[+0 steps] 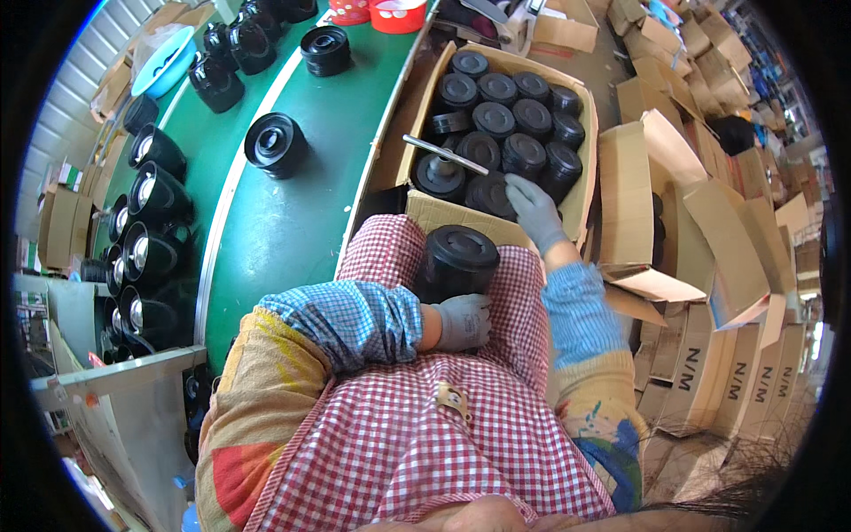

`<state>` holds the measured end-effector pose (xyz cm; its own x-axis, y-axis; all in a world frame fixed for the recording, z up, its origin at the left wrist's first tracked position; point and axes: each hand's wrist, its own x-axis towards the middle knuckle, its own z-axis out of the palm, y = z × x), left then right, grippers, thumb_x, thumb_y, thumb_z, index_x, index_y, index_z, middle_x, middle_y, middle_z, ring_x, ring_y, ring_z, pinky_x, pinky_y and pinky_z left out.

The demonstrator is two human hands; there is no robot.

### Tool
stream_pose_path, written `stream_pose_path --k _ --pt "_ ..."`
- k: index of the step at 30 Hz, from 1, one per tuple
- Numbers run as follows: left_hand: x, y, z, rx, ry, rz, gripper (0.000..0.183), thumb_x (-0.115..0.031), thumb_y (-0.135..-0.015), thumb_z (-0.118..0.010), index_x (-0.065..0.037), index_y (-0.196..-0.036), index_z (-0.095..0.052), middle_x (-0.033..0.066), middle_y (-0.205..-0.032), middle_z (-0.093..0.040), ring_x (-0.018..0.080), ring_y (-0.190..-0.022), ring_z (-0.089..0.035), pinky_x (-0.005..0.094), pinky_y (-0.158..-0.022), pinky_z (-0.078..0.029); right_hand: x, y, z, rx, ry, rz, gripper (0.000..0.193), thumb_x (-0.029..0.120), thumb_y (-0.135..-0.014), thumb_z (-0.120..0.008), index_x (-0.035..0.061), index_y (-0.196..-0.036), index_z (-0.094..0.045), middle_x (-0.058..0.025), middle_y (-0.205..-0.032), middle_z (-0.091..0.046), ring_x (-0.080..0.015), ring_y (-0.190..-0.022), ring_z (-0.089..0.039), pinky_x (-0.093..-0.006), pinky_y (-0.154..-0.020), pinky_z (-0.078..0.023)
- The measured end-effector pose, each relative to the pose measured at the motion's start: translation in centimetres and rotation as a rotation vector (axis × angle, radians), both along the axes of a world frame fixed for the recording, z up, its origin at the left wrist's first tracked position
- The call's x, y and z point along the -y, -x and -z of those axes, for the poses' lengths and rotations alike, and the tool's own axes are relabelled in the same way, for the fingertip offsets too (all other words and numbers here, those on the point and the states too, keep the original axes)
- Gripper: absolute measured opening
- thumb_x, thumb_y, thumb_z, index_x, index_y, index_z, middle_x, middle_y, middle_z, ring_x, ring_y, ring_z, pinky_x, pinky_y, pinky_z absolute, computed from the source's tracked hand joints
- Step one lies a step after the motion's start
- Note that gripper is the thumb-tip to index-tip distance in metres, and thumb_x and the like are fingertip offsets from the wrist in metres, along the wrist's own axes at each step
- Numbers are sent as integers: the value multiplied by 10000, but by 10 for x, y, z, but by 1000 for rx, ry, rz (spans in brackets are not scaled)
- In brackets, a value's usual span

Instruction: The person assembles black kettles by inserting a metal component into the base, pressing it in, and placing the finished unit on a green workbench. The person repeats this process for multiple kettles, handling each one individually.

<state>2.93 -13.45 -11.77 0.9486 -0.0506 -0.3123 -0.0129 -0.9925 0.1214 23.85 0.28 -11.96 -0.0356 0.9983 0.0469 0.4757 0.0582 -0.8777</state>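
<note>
A black ribbed cylinder (459, 257) with a round ringed top stands between my thighs on the checked apron. My left hand (463, 322), in a grey glove, curls against its near side and steadies it. My right hand (534, 211), also gloved, reaches over the near right edge of an open cardboard box (461, 216), fingers stretched out and holding nothing. Similar black cylinders (532, 116) fill the box in rows. A metal T-shaped bar tool (446, 155) rests on one of them, its right end close to my right fingertips but seemingly apart.
A green worktable (284, 230) runs along the left, bearing two loose black cylinders (275, 144) and rows of glossy black housings (152, 191). A blue basin (166, 62) and red containers (397, 15) sit farther off. Open cartons (651, 204) crowd the right.
</note>
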Motion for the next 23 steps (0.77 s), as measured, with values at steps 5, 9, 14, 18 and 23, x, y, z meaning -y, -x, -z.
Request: stream_pose_path --k 5,9,14,18,23 --pt "-41 74 -72 278 -49 -292 187 -260 -787 -687 -202 -962 -721 7 -1025 -693 221 -1117 -620 460 -1103 -345 64 -33 15 -60 -43 51 357 189 -1014 -590 -40 -1283 -645 -144 -1264 -690 -204 -1179 -629 -305 -1051 -453" --pt "-75 188 -108 733 343 -791 351 -154 -703 -781 -106 -1040 -695 82 -1060 -669 305 -1059 -630 474 -943 -496 86 -43 20 -244 109 154 344 170 -1039 -559 -66 -1273 -647 -134 -1234 -694 -205 -1137 -639 -300 -1011 -482" --pt "-84 315 -134 1715 1276 -1609 442 -140 -914 -699 -31 -1320 -563 45 -1092 -650 202 -1042 -641 390 -921 -556 81 -42 19 -165 172 90 338 163 -1048 -545 -64 -1276 -647 -127 -1223 -688 -197 -1122 -637 -311 -994 -496" --pt "-134 391 -137 1825 946 -1567 462 -260 -971 -685 -51 -1352 -529 39 -1127 -615 198 -1021 -645 369 -904 -558 77 -38 14 -245 278 192 339 126 -1035 -551 -75 -1297 -630 -139 -1251 -681 -208 -1147 -634 -324 -1013 -488" --pt "-271 483 -39 2072 745 -1747 366 -244 -1002 -661 -95 -1306 -522 83 -1190 -598 219 -1027 -618 373 -838 -594 50 -22 39 -191 299 194 339 127 -1035 -545 -65 -1301 -635 -145 -1271 -676 -237 -1164 -632 -334 -1047 -477"
